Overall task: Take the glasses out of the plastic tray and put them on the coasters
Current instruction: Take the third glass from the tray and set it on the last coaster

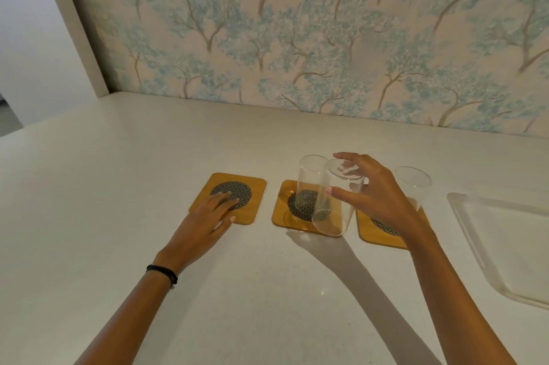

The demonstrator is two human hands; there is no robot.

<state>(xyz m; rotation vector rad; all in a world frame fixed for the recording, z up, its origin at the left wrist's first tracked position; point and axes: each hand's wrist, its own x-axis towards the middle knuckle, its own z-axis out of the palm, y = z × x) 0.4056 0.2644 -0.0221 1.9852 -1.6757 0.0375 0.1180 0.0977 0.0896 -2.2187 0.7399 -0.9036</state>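
Note:
Three wooden coasters with dark mesh centres lie in a row on the white counter. My left hand [208,213] rests flat on the left coaster [252,186], fingers apart, holding nothing. A clear glass [309,183] stands upright on the middle coaster [282,216]. My right hand [374,195] grips a second clear glass [335,204] from above, tilted, in the air over the front right part of the middle coaster. A third glass [414,183] stands on the right coaster [374,234], partly hidden behind my right hand. The clear plastic tray [475,234] at the right holds nothing.
A wall with tree-patterned wallpaper [297,38] rises along the counter's far edge. The counter [118,156] ends at the left, beside a white wall corner. My right arm's shadow falls across the counter in front of the middle coaster.

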